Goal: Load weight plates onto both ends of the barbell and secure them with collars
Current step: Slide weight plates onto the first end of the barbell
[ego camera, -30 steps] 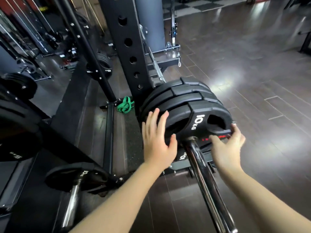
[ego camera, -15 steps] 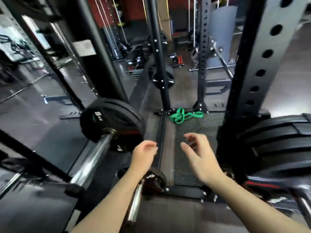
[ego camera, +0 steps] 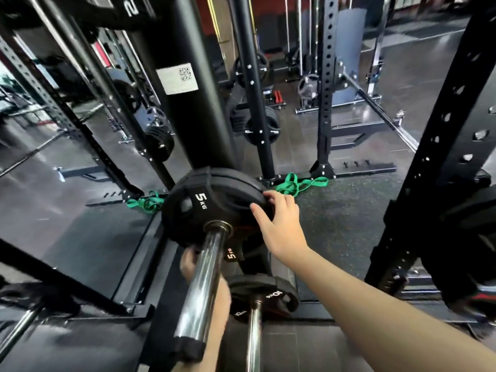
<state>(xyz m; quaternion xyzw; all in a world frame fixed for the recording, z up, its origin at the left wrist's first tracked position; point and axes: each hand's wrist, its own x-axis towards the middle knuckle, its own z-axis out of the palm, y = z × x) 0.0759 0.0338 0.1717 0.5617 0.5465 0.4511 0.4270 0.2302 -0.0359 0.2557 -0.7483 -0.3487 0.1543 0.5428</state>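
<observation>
A black rubber-coated weight plate marked 5 kg (ego camera: 212, 208) is seated on a chrome steel storage peg (ego camera: 204, 280), with at least one more black plate stacked behind it. The peg's long axis runs from the plate face toward the camera and down, ending in a black cap. The plate's right rim is gripped by the right hand (ego camera: 279, 226): its fingers (ego camera: 271, 197) are curled over the edge and the thumb is laid on the face. The left hand (ego camera: 193, 261) is seen below the plate, largely hidden behind the peg; whether its fingers grip anything cannot be told. Below the right hand's fingers, a black 10 kg plate (ego camera: 265, 296) is carried on a second chrome peg (ego camera: 253, 336). Beyond the fingertips, a green resistance band (ego camera: 298, 185) lies on the dark rubber floor (ego camera: 343, 218), beside black perforated steel rack uprights (ego camera: 326, 84).
</observation>
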